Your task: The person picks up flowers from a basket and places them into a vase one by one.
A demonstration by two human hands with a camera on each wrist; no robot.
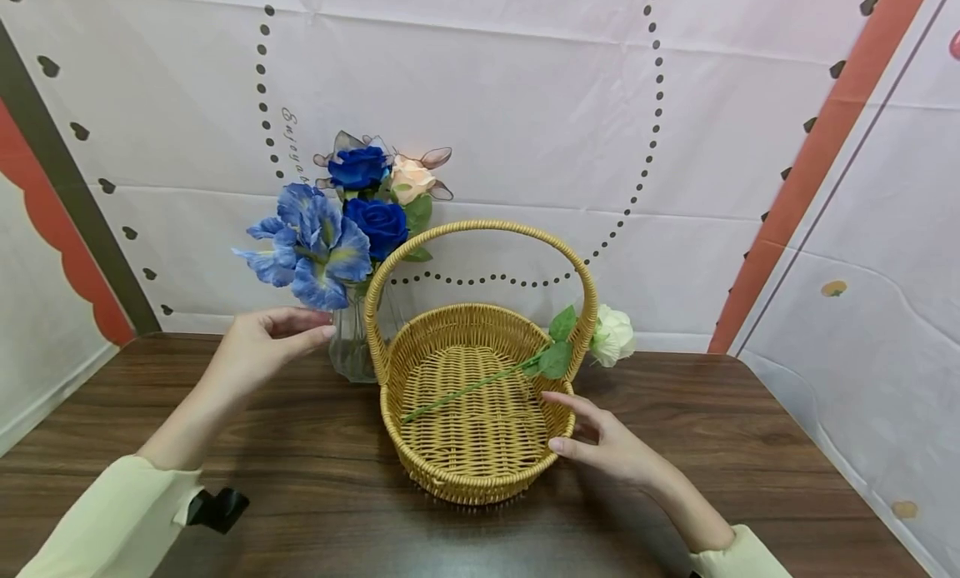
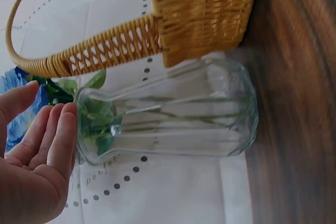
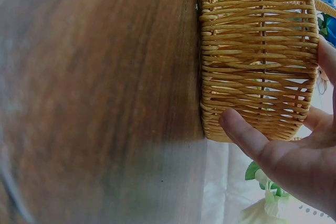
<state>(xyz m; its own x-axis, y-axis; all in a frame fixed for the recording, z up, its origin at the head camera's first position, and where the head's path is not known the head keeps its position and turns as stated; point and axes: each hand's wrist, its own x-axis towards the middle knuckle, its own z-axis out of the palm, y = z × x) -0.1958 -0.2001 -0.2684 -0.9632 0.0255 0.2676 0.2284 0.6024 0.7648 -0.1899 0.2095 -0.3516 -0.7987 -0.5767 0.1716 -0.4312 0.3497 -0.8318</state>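
A yellow wicker basket [image 1: 480, 486] with a tall arched handle stands upright on the table. My right hand [image 1: 615, 445] holds its right rim, with fingers on both sides of the woven wall [image 3: 257, 72]. Across the basket lies a white flower [image 1: 613, 336], its green stem inside and its bloom past the right edge. Left of the basket is a clear glass vase [image 2: 173, 114] with several stems inside. Beside the vase's mouth, under a light blue flower [image 1: 311, 245], my left hand [image 1: 255, 349] has its thumb and fingers apart, holding nothing.
Two dark blue roses [image 1: 377, 226] and a peach rose [image 1: 411, 178] rise from the vase behind the basket handle. The dark wooden table [image 1: 315, 478] meets a white patterned cloth [image 1: 487, 103] hanging at the back.
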